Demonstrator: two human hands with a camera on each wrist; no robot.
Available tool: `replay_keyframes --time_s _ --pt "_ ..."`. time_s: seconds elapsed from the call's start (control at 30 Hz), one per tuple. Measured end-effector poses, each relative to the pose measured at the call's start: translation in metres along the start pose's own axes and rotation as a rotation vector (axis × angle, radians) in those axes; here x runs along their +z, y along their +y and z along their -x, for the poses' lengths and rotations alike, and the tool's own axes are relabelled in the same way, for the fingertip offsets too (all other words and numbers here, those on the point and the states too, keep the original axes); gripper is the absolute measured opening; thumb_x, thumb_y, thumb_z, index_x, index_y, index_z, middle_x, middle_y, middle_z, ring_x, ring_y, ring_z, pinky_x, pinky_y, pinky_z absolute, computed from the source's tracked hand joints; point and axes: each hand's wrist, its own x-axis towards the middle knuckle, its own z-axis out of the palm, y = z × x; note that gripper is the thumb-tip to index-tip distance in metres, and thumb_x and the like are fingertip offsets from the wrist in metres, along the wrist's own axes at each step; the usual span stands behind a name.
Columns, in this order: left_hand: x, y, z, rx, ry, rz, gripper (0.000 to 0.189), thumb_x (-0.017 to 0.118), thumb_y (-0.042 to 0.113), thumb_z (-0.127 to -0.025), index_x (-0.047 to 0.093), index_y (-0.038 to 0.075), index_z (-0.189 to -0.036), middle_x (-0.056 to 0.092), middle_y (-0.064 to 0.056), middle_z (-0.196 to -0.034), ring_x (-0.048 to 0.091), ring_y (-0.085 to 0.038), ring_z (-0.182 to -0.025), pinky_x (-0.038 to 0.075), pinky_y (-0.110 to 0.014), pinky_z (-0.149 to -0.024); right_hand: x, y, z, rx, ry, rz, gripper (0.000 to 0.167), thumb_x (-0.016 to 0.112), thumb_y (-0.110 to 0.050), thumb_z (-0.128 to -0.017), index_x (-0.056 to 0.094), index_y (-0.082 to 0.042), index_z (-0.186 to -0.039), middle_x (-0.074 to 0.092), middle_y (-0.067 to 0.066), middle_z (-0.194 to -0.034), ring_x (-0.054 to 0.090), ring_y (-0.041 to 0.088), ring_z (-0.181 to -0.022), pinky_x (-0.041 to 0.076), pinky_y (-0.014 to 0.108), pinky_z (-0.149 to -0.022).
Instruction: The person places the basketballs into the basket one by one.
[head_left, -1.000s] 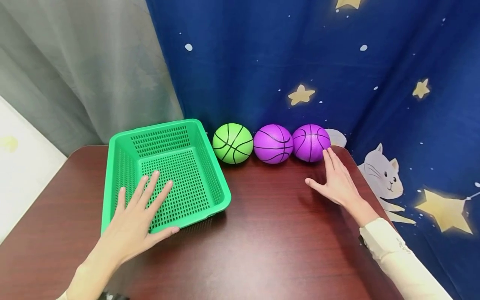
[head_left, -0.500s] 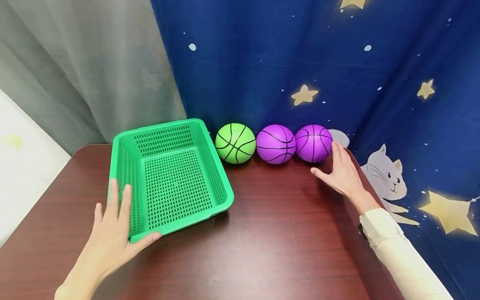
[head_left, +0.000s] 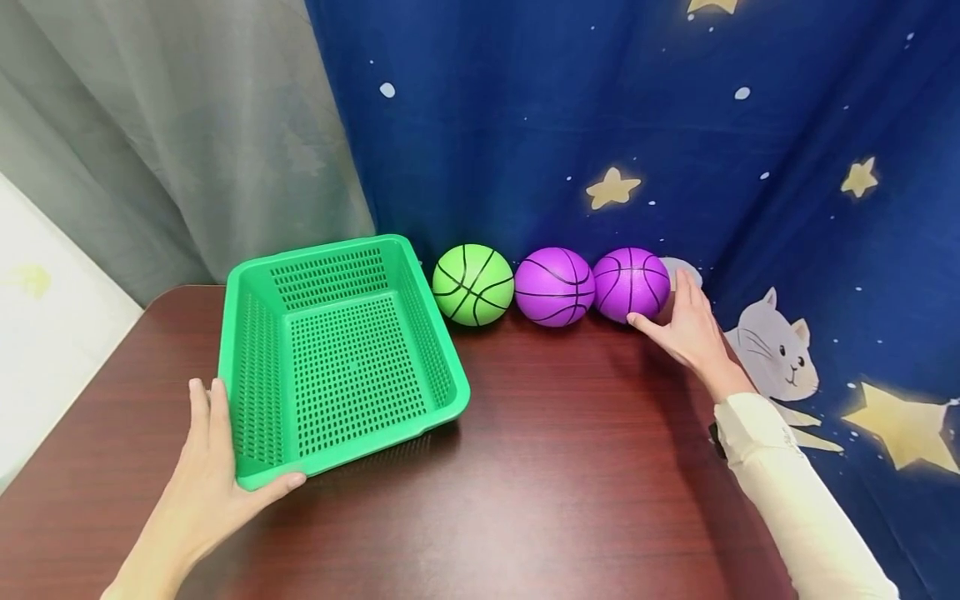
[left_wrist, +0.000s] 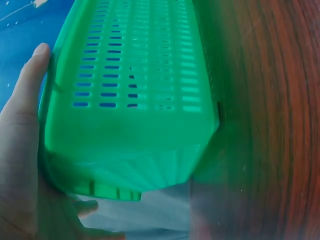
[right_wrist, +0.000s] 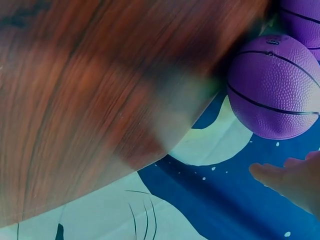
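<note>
A green plastic basket (head_left: 352,367) stands on the left of the table, nothing inside it. My left hand (head_left: 206,475) is at its near left corner, thumb along the front rim and fingers along the left side; the left wrist view shows the thumb beside the basket wall (left_wrist: 125,130). Three small basketballs line up right of the basket: a green ball (head_left: 473,285), a purple ball (head_left: 555,287) and another purple ball (head_left: 632,285) at the right end. My right hand (head_left: 686,329) is spread beside that last ball, thumb in front, fingers past its right side.
The dark red wooden table (head_left: 510,467) ends at a right edge close by my right forearm. Behind the balls hangs a blue curtain (head_left: 480,125) with stars and a cat, and a grey curtain (head_left: 187,125) hangs behind the basket.
My left hand has moved left from over the basket to its near left corner. My right hand has shifted slightly farther back around the right end of the purple ball.
</note>
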Motion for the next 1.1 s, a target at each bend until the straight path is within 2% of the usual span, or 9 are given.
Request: replay_keyframes --time_s 0.13,0.17,0.3,0.37,0.5,0.63,0.7,0.87,1.1 --pt "-0.001 -0.004 0.002 -0.047 -0.018 0.009 0.124 0.08 0.037 -0.071 -0.017 0.019 -0.147 -0.024 -0.008 -0.15 -0.003 -0.05 -0.133 0.012 -0.071 -0.093 0.004 0.0 -0.008 0.02 -0.006 -0.014 0.109 0.066 -0.058 -0.075 0.011 0.004 -0.146 0.019 0.027 -0.146 0.025 0.051 -0.126 0.021 0.063 -0.099" --pt "-0.001 -0.004 0.002 -0.045 -0.013 0.021 0.124 0.081 0.036 -0.069 -0.013 0.018 -0.148 -0.014 -0.011 -0.153 0.007 -0.049 -0.134 0.017 -0.067 -0.095 0.005 0.0 -0.01 0.026 -0.007 -0.019 0.109 0.066 -0.058 -0.075 0.011 0.004 -0.146 0.018 0.028 -0.146 0.024 0.051 -0.126 0.02 0.063 -0.099" --pt "-0.002 -0.005 -0.002 -0.03 -0.001 0.071 0.119 0.087 0.033 -0.062 0.008 0.016 -0.149 0.027 -0.009 -0.143 0.035 -0.029 -0.122 0.028 -0.032 -0.097 0.007 0.001 -0.018 0.05 -0.022 -0.039 0.11 0.066 -0.057 -0.075 0.009 0.005 -0.146 0.015 0.029 -0.147 0.021 0.05 -0.129 0.019 0.061 -0.101" --pt "-0.002 -0.005 -0.002 -0.029 -0.01 0.092 0.118 0.087 0.032 -0.062 0.009 0.016 -0.149 0.029 -0.009 -0.142 0.033 -0.023 -0.124 0.028 -0.03 -0.098 0.008 0.001 -0.022 0.055 -0.032 -0.05 0.11 0.066 -0.056 -0.075 0.008 0.004 -0.146 0.015 0.029 -0.147 0.02 0.049 -0.13 0.019 0.061 -0.102" --pt "-0.005 -0.003 0.002 -0.069 -0.068 0.118 0.122 0.082 0.033 -0.07 -0.011 0.027 -0.149 -0.006 -0.004 -0.154 0.004 -0.028 -0.139 0.014 -0.052 -0.106 0.012 0.002 -0.028 0.052 -0.037 -0.077 0.107 0.068 -0.054 -0.075 0.012 0.002 -0.146 0.018 0.028 -0.145 0.023 0.048 -0.128 0.021 0.061 -0.101" --pt "-0.006 -0.002 -0.002 -0.079 -0.068 0.118 0.12 0.083 0.034 -0.068 -0.006 0.03 -0.149 0.008 0.004 -0.153 0.018 -0.018 -0.135 0.02 -0.026 -0.102 0.015 0.004 -0.034 0.065 -0.041 -0.097 0.112 0.07 -0.055 -0.074 0.006 0.001 -0.147 0.013 0.028 -0.147 0.019 0.046 -0.131 0.02 0.06 -0.102" --pt "-0.005 -0.002 -0.003 -0.075 -0.063 0.112 0.121 0.083 0.035 -0.068 -0.007 0.029 -0.149 0.01 0.005 -0.153 0.019 -0.017 -0.135 0.02 -0.024 -0.102 0.016 0.005 -0.037 0.08 -0.05 -0.104 0.115 0.07 -0.055 -0.073 0.001 0.0 -0.147 0.008 0.028 -0.149 0.015 0.046 -0.133 0.018 0.06 -0.102" --pt "-0.003 -0.003 -0.005 -0.083 -0.069 0.139 0.123 0.082 0.034 -0.069 -0.012 0.028 -0.148 0.001 0.002 -0.154 0.011 -0.027 -0.138 0.02 -0.062 -0.097 0.02 0.008 -0.04 0.116 -0.085 -0.139 0.116 0.07 -0.054 -0.073 -0.002 -0.002 -0.148 0.01 0.028 -0.148 0.019 0.048 -0.13 0.02 0.062 -0.101" --pt "-0.002 -0.006 -0.002 -0.103 -0.043 0.177 0.123 0.084 0.03 -0.067 -0.007 0.031 -0.149 0.009 -0.002 -0.153 0.014 -0.029 -0.137 0.023 -0.065 -0.092 0.028 0.009 -0.04 0.136 -0.082 -0.194 0.115 0.072 -0.052 -0.073 -0.001 -0.006 -0.148 0.015 0.027 -0.146 0.027 0.046 -0.126 0.025 0.061 -0.098"
